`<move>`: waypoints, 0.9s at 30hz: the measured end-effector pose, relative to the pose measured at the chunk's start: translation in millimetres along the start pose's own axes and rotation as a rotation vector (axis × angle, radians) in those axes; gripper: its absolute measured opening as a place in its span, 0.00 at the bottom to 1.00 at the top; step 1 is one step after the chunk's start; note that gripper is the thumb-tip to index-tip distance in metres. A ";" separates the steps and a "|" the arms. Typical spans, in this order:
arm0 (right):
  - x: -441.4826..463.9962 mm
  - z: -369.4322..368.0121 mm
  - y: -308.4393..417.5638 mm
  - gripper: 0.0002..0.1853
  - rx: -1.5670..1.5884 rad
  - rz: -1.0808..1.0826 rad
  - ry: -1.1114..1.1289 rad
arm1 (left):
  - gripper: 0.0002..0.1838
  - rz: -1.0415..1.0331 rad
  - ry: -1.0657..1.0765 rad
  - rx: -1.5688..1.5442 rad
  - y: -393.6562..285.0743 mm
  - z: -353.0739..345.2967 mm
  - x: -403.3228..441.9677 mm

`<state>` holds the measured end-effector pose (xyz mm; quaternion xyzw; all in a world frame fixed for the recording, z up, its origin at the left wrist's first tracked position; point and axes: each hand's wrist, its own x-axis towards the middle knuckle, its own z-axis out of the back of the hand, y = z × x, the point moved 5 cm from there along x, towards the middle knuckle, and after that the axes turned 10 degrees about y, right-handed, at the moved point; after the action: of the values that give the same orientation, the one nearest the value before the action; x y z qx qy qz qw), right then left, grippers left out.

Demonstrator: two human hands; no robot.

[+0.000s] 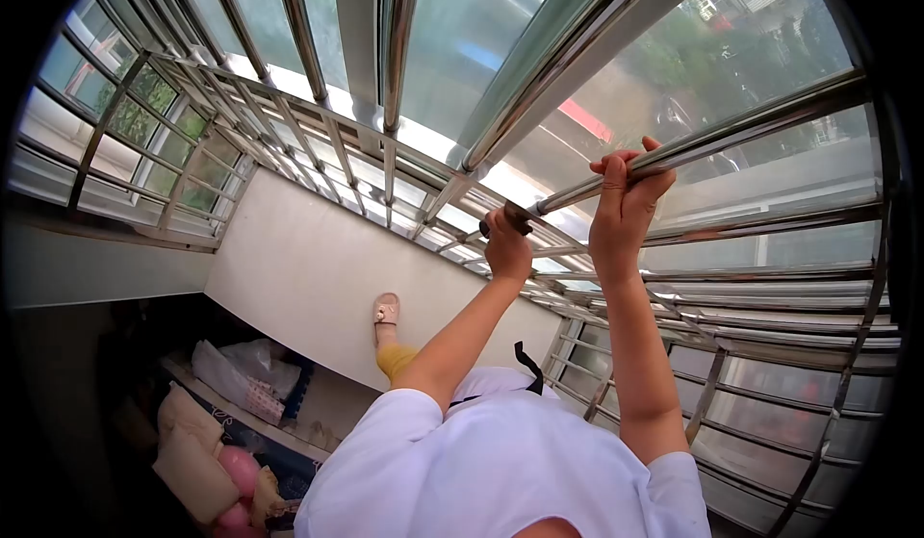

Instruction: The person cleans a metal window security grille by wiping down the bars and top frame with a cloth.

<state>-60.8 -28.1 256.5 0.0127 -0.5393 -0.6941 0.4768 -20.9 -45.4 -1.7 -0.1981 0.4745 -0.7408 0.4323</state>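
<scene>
My right hand (630, 201) is closed around a shiny metal bar (751, 134) of the window grille, with its fingers wrapped over the top. My left hand (507, 249) is closed on a small dark object (520, 217) at the lower end of that bar. Dark parts stick out on both sides of the fist, but its kind cannot be made out. Behind the bars are glass panes (472, 57). A foot in a pink slipper (386, 309) stands on a white ledge (289, 249) below the grille.
Metal bars (770, 422) continue down the right side, and another barred window (125, 124) is at the left. Below the ledge, at lower left, lie plastic bags (245, 370), a beige cushion-like bundle (192, 451) and pink round items (239, 471). A black strap (528, 365) hangs at my waist.
</scene>
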 end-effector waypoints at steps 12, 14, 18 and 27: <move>5.9 2.3 -13.0 0.14 -0.118 0.171 0.054 | 0.26 0.373 0.119 0.011 129.7 -69.0 22.7; 5.4 3.4 -9.9 0.14 -0.115 0.189 0.075 | 0.25 0.391 0.132 -0.020 130.8 -70.3 24.7; 3.4 5.3 -9.2 0.19 -0.056 0.140 0.119 | 0.24 0.168 -0.068 -0.024 65.0 -37.4 3.9; -89.5 27.5 -23.5 0.18 -0.516 0.285 0.194 | 0.25 -0.040 -0.241 -0.006 5.0 -2.8 -8.2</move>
<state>-41.9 51.7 205.6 -0.1186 -0.2936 -0.7297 0.6060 -16.1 -38.0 -6.4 -0.2963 0.4171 -0.7187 0.4709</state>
